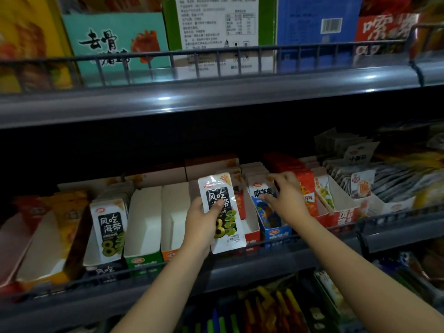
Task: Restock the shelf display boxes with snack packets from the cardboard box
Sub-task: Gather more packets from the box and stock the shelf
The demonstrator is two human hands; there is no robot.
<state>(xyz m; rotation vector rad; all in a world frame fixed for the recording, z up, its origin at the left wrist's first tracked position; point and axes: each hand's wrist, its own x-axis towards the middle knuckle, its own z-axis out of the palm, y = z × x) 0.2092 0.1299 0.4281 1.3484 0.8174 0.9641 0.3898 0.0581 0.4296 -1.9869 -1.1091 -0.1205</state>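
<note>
Running across the middle shelf [216, 267], a row of display boxes behind a low wire rail [312, 239]. At far left, an orange box [51, 239], tilted, white inside. Next, a black box [105, 267] holding white seaweed packets [109, 227], front one upright. Then a green box [141, 257] and an orange-fronted box [171, 254], side by side, white walls showing and no packets visible in either.

Gripped in the left hand [200, 228], thumb across the front, a single seaweed packet [222, 212], upright and leaning slightly, held in front of a red box [251, 236]. Whether touching that box: cannot tell.

Just right, a blue box [278, 234] with a blue-printed packet [263, 195] at its front. Reaching over it, the right hand [287, 195], fingers spread and loosely curved, tips at the packet tops, holding nothing. Contact unclear through blur.

Further right, red packets [307, 193], then another red box [342, 216], then loose heaps of white and grey packets [360, 181].

Above, an upper shelf [192, 97] with large cartons: teal [115, 42], white-and-green [216, 27], blue [317, 27].

Below, blurred coloured sticks [276, 306]. Cardboard box not in view.
</note>
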